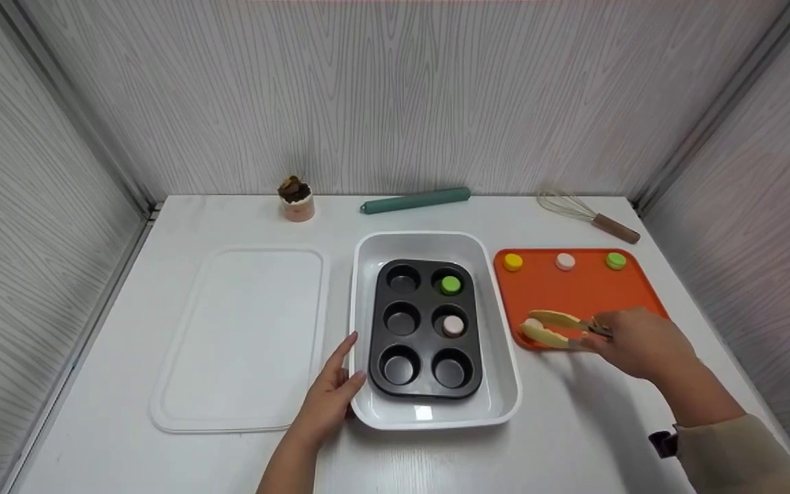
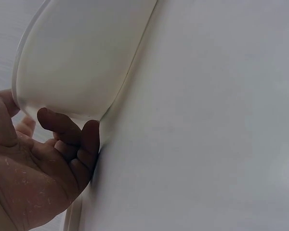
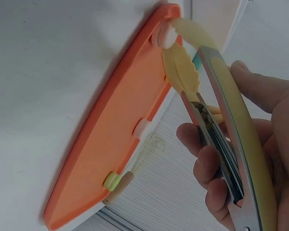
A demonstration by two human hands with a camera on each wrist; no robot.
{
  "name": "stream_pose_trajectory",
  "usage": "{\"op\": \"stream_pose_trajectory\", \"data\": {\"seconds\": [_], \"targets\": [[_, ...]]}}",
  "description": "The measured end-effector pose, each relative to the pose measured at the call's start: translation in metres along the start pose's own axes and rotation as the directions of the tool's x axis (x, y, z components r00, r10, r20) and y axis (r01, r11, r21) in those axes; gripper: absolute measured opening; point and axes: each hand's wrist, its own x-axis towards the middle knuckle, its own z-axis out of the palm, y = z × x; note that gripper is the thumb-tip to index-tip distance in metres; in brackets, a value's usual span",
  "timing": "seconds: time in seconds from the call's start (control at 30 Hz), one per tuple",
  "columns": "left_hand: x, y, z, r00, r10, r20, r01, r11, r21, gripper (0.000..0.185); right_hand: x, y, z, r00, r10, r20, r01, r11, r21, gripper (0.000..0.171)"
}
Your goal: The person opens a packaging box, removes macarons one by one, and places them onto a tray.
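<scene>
I see an orange tray (image 1: 573,291) on the right, carrying yellow (image 1: 513,261), pale pink (image 1: 565,261) and green (image 1: 616,260) discs along its far edge. My tongs (image 1: 556,329) have pale yellow tips. The black muffin tin (image 1: 426,328) sits in a white dish (image 1: 367,274); far off lies a teal rolling pin (image 1: 415,200).

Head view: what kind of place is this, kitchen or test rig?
Likely a staged tabletop booth with baking props, not a real kitchen: plain wood-grain panel walls enclose a white table holding a black six-cup muffin tin, a wire whisk with wooden handle and a teal rolling pin.
</scene>
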Motion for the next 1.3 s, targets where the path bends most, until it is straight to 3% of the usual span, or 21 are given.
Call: {"op": "stream_pose_trajectory", "data": {"seconds": [0.23,0.37,0.63,0.77,1.0,1.17,1.3], "targets": [[0.000,0.000,-0.001,1.000,0.009,0.010,-0.009,1.000,-0.016,0.068,0.001,0.002,0.002,1.000,-0.009,-0.014,0.009,1.000,-0.021,0.033],[0.001,0.000,-0.001,1.000,0.011,0.012,-0.011,1.000,-0.025,0.068,0.001,0.003,0.002,1.000,0.018,0.000,-0.018,1.000,-0.013,0.042],[0.000,0.000,0.000,1.000,0.009,0.015,-0.009,1.000,-0.030,0.068,-0.008,0.005,-0.008,0.997,0.062,-0.050,-0.060,0.997,0.050,0.043],[0.000,0.000,0.000,1.000,0.002,0.010,-0.002,1.000,-0.025,0.068,-0.010,-0.005,-0.010,0.996,0.060,-0.073,-0.054,0.996,0.074,0.047],[0.001,-0.002,0.000,1.000,0.019,0.014,-0.019,1.000,-0.021,0.068,-0.005,-0.031,-0.008,0.994,0.036,-0.107,-0.024,0.993,0.117,0.071],[0.001,-0.002,0.000,1.000,0.014,0.026,-0.013,0.999,-0.044,0.068,0.001,-0.045,-0.002,0.993,0.021,-0.118,-0.002,0.987,0.161,0.065],[0.001,-0.002,-0.001,1.000,0.016,0.024,-0.015,0.999,-0.052,0.068,0.008,-0.056,0.003,0.995,0.026,-0.093,-0.010,0.985,0.173,0.073]]}}
